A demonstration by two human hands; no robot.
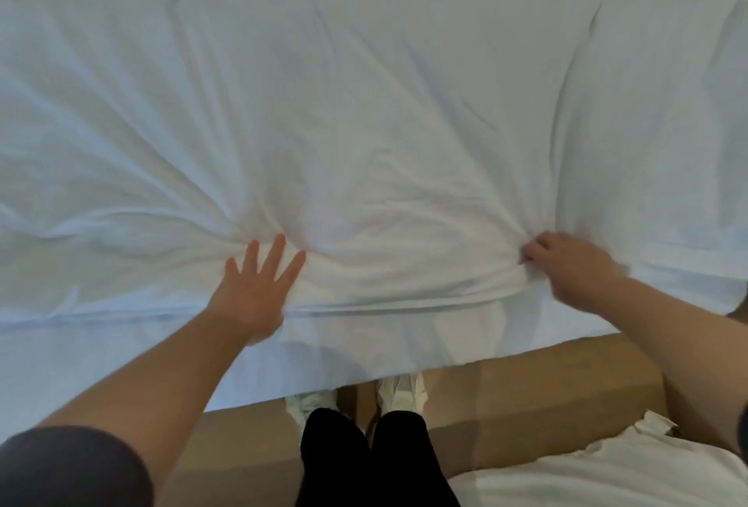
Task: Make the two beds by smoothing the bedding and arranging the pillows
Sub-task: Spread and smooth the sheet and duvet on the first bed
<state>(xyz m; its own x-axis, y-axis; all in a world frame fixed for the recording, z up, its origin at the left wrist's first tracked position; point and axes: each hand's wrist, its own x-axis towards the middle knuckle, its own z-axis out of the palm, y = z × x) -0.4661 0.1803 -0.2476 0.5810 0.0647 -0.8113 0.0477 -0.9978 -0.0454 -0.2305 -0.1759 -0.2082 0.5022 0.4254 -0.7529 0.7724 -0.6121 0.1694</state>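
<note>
A white creased duvet (324, 122) fills most of the frame, spread from the left edge across to a plump white pillow (655, 122) that lies at the right side, its near corner reaching the lower right of the bed top. The left hand (255, 288) lies flat on the duvet at lower centre-left, palm down, fingers straight and spread apart, and folds fan out from its fingertips toward the upper left. The right hand (566, 263) is at the lower right of the bed top, just beside the pillow's near corner, with its fingers curled tight round a bunched fold of the duvet; creases run from that pinch toward the left hand and up the middle. Between the two hands the cloth rises in a soft ridge along the bed's near edge, below which the white side drop (121, 353) hangs down. At the bottom of the frame are the tan wooden floor (506, 405), a pair of white shoes (400, 389) half under the drop, black trousers (364, 462) and a dark short sleeve (69, 470) at lower left. White rumpled bedding of a second bed (607, 478) shows in the lower right corner.
</note>
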